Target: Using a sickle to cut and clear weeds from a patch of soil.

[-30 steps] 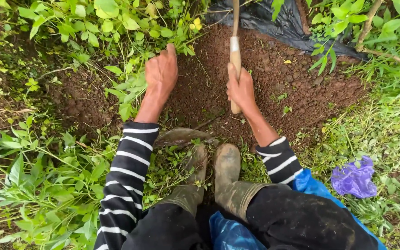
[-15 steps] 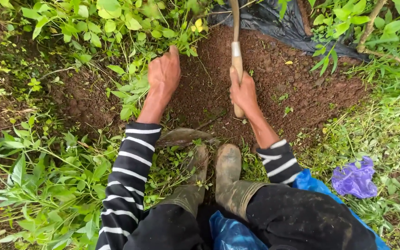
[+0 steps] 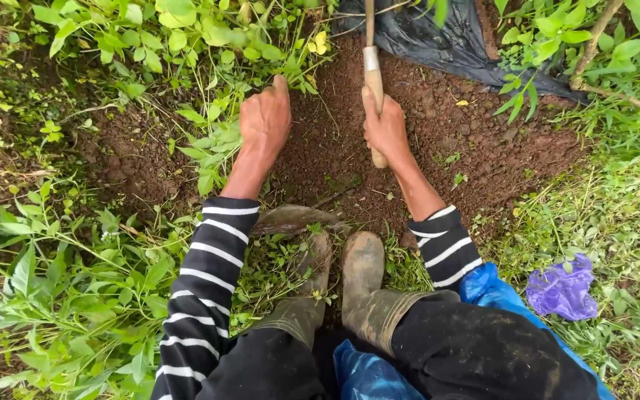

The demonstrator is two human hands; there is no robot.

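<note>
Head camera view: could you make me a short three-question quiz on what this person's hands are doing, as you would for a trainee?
1. True or false: the right hand grips a wooden tool handle that stands over the bare soil.
2. What does the left hand rest on? A) the purple bag B) the edge of the leafy weeds C) a boot
3. Fill in: the black plastic sheet lies ____ the handle, at the far edge of the soil patch.

Key: 1 true; 2 B; 3 behind. The left fingers are spread flat and hold nothing; the purple bag lies in the grass to the right.
</note>
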